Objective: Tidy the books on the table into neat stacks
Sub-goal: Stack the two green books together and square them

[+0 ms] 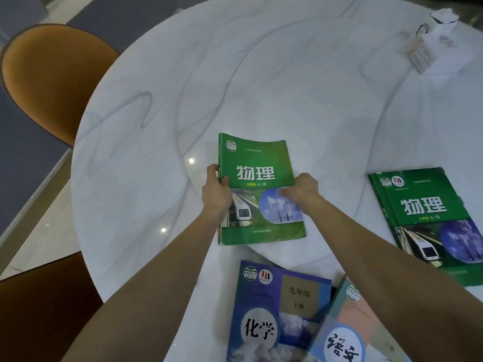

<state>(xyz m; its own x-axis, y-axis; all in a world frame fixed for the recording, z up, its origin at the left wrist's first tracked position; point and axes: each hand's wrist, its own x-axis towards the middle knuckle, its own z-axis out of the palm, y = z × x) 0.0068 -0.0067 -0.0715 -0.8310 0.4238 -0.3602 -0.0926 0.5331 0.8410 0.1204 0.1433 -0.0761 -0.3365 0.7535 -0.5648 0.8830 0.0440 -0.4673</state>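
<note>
Green physics book (pixel 257 178) flat at the middle of the white marble table (pixel 146 142), gripped from both sides.

Left hand (pixel 215 192) clasped over the spine edge, thumb on the cover; right hand (pixel 303 188) pinching the opposite edge, fingers curled. To the right, well apart, a second green book (pixel 428 220) on another beneath. Nearer, a blue chemistry book (pixel 277 309) partly under a pale book (pixel 345 335). Far right, a small white carton (pixel 431 43). Orange chair (pixel 52 77) far left.

head view, steeply down over table (pixel 156 126)
</note>
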